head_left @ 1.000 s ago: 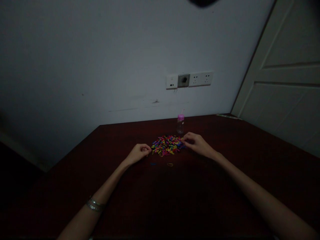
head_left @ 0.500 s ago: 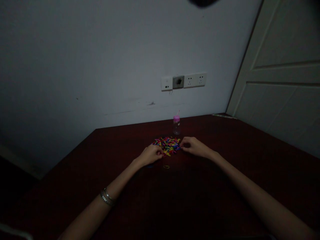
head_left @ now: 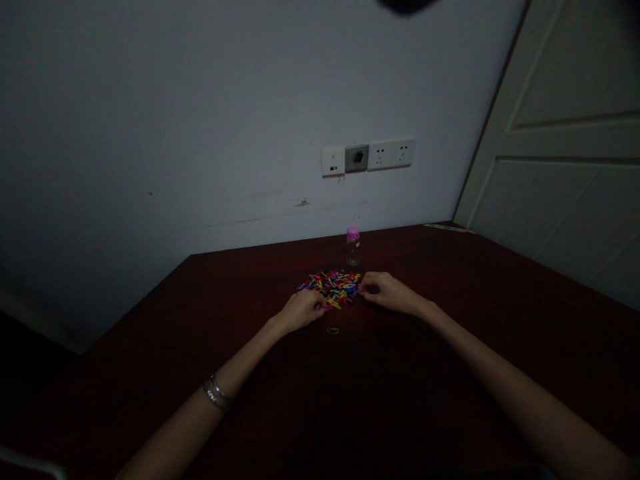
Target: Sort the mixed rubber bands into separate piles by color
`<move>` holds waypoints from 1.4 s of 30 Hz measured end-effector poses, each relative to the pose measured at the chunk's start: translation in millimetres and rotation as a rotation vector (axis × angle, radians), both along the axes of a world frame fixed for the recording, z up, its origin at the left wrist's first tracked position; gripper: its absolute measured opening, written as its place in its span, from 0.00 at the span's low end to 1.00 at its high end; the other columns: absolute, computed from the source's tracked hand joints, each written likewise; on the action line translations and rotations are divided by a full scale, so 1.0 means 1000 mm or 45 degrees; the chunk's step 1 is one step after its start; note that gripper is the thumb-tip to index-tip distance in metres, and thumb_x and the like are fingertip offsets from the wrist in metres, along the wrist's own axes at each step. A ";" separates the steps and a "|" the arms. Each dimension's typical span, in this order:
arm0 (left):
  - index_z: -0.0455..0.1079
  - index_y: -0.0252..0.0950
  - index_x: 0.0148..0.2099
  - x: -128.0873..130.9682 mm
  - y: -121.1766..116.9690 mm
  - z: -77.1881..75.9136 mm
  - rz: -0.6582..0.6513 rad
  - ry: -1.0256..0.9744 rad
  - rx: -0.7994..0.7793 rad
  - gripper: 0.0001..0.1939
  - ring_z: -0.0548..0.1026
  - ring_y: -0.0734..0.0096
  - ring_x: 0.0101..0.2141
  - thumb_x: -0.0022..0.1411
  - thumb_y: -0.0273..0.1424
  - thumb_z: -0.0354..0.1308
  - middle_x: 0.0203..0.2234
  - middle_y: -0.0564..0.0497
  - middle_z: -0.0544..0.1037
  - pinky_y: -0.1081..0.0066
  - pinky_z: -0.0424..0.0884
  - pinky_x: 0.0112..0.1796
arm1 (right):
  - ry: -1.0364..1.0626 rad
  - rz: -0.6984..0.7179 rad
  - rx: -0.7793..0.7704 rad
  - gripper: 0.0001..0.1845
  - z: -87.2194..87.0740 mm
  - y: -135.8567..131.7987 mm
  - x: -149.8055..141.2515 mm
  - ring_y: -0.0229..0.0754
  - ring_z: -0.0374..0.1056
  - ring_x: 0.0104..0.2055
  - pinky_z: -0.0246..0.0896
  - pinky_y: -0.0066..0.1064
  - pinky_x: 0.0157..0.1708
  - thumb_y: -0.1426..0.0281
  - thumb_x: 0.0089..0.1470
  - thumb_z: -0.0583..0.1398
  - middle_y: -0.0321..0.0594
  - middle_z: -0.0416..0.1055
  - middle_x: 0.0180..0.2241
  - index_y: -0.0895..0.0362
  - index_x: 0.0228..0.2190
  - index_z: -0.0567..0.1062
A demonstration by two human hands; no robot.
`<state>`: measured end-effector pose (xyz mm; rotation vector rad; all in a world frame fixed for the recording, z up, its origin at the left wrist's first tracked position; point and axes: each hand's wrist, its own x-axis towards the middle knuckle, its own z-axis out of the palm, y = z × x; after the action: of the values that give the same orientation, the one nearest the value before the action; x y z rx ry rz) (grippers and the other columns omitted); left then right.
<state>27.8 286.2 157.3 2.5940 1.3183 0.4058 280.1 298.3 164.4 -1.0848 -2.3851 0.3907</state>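
A pile of colourful paper clips (head_left: 336, 285) lies on the dark red table. My left hand (head_left: 303, 309) is at the pile's near left edge, its fingers pinched on a pink paper clip (head_left: 329, 307). At the right edge of the pile is my right hand (head_left: 385, 291), thumb and fingertips pressed together; what they hold, if anything, is too small to make out. A single yellow paper clip (head_left: 333, 331) lies apart, nearer to me. Close under my left hand a blue paper clip (head_left: 301, 330) is partly hidden.
Behind the pile stands a clear plastic bottle (head_left: 353, 252) with a pink lid. The table (head_left: 400, 400) meets a pale wall (head_left: 225, 133) with sockets (head_left: 390, 154). A panelled door (head_left: 560, 200) is at the right.
My left hand has moved right, from the pile's left side to its near edge, and closed on a pink paper clip. My right hand stays at the right edge. The view has shifted slightly.
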 end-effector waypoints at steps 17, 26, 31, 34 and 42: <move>0.73 0.35 0.32 0.008 -0.016 0.037 -0.172 -0.121 0.032 0.08 0.68 0.73 0.26 0.56 0.28 0.52 0.26 0.51 0.74 0.75 0.60 0.29 | 0.328 0.224 -0.061 0.12 0.009 -0.024 -0.032 0.39 0.66 0.33 0.61 0.31 0.34 0.63 0.49 0.60 0.39 0.72 0.32 0.57 0.34 0.75; 0.72 0.35 0.32 0.016 -0.022 0.034 -0.226 -0.098 0.060 0.06 0.67 0.74 0.26 0.55 0.27 0.53 0.25 0.51 0.72 0.75 0.59 0.28 | 0.218 0.265 -0.057 0.08 0.010 -0.026 -0.034 0.38 0.66 0.32 0.60 0.30 0.34 0.67 0.51 0.58 0.38 0.72 0.31 0.57 0.32 0.76; 0.73 0.34 0.34 0.015 -0.019 0.033 -0.268 -0.213 -0.018 0.08 0.67 0.75 0.26 0.56 0.30 0.53 0.25 0.51 0.73 0.75 0.60 0.29 | 0.204 0.238 -0.094 0.08 0.012 -0.026 -0.028 0.37 0.66 0.31 0.59 0.28 0.32 0.67 0.51 0.58 0.38 0.72 0.29 0.57 0.30 0.75; 0.74 0.32 0.34 0.005 -0.009 0.032 -0.139 -0.405 -0.094 0.10 0.66 0.76 0.24 0.55 0.32 0.54 0.23 0.51 0.73 0.76 0.60 0.26 | 0.178 0.211 -0.104 0.09 0.011 -0.023 -0.021 0.37 0.66 0.31 0.59 0.28 0.31 0.66 0.51 0.58 0.38 0.72 0.29 0.57 0.29 0.75; 0.73 0.30 0.29 -0.049 0.032 0.017 0.459 -0.983 -0.168 0.16 0.65 0.76 0.20 0.48 0.40 0.58 0.18 0.52 0.71 0.76 0.58 0.22 | 0.067 0.277 -0.152 0.09 -0.002 -0.026 -0.008 0.38 0.66 0.34 0.60 0.31 0.35 0.65 0.51 0.59 0.39 0.71 0.32 0.56 0.30 0.76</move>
<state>-21.2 318.3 174.2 1.7648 1.4124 1.1803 272.6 272.2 162.7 -0.8545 -2.4666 0.6360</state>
